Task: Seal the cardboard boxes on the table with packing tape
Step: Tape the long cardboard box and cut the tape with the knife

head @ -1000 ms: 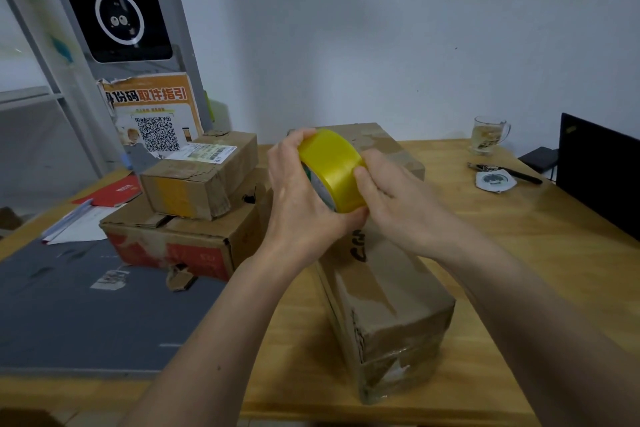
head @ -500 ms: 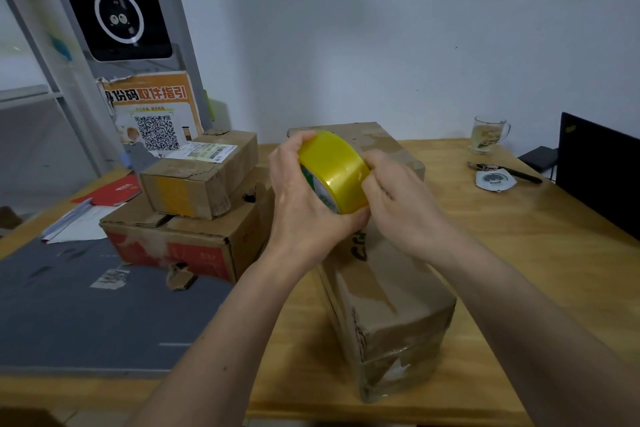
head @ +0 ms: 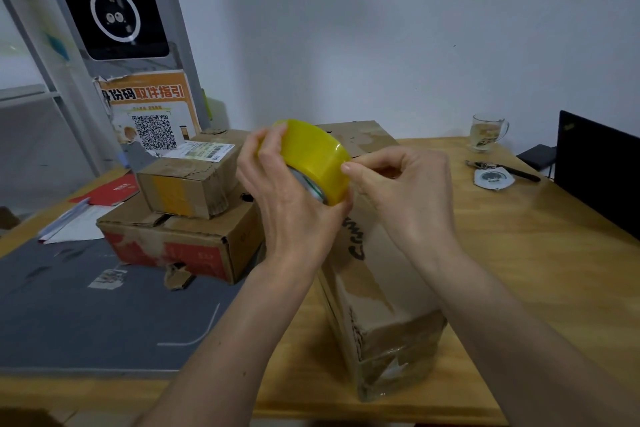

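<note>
Since the earlier frame, the right hand [head: 401,191] has shifted from cupping the roll's side to picking at its outer edge, thumb and curled fingers pinched together against the yellow surface; whether a tape end is lifted cannot be told. Meanwhile the roll of yellow packing tape [head: 313,158] has tilted a little more toward the camera. The left hand [head: 287,198] grips the roll, fingers wrapped over its top and the thumb side beneath, holding it in the air above the long cardboard box [head: 381,305]. That box lies lengthwise on the wooden table [head: 536,253], its near end towards the person. To its left a small cardboard box [head: 187,184] with a shipping label sits on top of a wider flat box with red print [head: 180,243], which rests partly on a grey mat [head: 86,315]. At the table's far right stand a glass cup [head: 486,132] and a dark laptop screen [head: 599,170].
</note>
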